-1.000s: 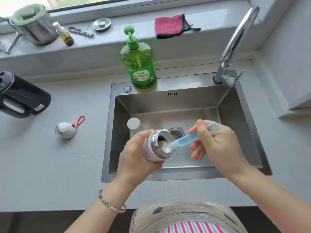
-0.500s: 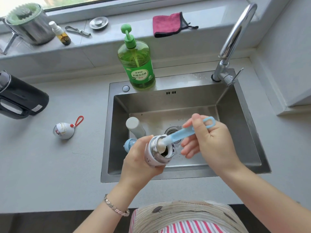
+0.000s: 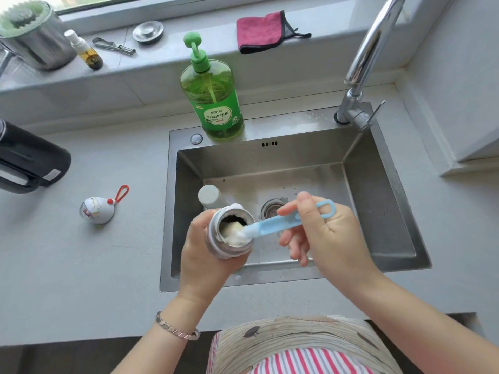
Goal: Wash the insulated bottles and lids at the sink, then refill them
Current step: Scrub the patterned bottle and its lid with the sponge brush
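My left hand (image 3: 205, 255) grips a small white insulated bottle (image 3: 229, 233) over the front of the steel sink (image 3: 378, 211), its open steel mouth tilted up and right. My right hand (image 3: 324, 233) pinches the light blue handle of a bottle brush (image 3: 280, 225); the brush's white sponge head sits in the bottle's mouth. A second grey bottle (image 3: 210, 197) stands in the sink behind my left hand. A white rounded lid with a red loop (image 3: 97, 210) lies on the counter left of the sink.
A green dish soap pump bottle (image 3: 216, 103) stands on the sink's back rim. The chrome faucet (image 3: 361, 76) rises at the back right. A black kettle (image 3: 29, 163) sits at the left edge. On the sill lie a pink cloth (image 3: 259, 31), a small spray bottle (image 3: 86, 51), and a metal pot (image 3: 35, 39).
The brush's sponge head has moved within the bottle's mouth and now sits near the rim. Both hands stay over the front of the sink, holding the same things.
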`<action>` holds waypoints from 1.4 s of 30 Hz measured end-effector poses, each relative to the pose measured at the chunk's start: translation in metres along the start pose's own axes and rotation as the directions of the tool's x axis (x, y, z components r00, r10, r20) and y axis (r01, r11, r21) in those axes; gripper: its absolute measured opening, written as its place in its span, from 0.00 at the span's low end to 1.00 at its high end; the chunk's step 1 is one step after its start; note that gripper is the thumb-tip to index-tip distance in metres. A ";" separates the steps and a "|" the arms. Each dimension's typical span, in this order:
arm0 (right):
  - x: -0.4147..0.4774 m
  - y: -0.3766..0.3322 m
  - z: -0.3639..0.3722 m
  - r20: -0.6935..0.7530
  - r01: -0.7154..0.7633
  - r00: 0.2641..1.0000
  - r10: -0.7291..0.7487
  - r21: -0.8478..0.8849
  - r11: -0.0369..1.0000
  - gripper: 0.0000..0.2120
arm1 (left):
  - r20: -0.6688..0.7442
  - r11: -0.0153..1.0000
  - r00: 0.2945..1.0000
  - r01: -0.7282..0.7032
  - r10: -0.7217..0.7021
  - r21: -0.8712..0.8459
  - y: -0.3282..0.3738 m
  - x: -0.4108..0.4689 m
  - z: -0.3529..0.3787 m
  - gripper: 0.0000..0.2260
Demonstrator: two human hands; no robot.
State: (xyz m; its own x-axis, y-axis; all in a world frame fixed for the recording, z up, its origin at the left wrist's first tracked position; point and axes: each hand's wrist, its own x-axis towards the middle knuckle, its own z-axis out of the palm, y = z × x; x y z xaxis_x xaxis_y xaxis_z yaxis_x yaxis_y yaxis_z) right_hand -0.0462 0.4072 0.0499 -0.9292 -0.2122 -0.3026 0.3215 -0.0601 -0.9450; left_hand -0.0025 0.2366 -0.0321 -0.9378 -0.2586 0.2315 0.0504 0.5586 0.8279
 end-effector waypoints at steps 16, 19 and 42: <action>0.008 -0.001 -0.008 0.009 -0.051 0.999 0.051 -0.035 0.998 0.18 | 0.132 0.998 0.990 -0.055 0.050 0.035 -0.002 0.009 -0.002 0.30; 0.006 0.004 -0.007 0.023 -0.055 0.998 0.056 -0.047 0.997 0.18 | 0.161 0.999 0.987 -0.019 0.010 0.051 -0.002 0.011 -0.001 0.31; 0.050 0.027 -0.105 -0.429 -0.094 0.902 0.046 -0.091 0.991 0.15 | 0.222 0.896 0.869 0.419 -0.443 0.148 -0.054 0.022 0.035 0.29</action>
State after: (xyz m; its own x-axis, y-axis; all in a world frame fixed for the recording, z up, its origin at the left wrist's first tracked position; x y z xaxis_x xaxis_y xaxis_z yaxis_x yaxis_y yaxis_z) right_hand -0.1034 0.4976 -0.0041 -0.9016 0.2241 -0.3700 0.3896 0.0490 -0.9197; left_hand -0.0377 0.2280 -0.0896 -0.9130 -0.2974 -0.2791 -0.3989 0.5084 0.7632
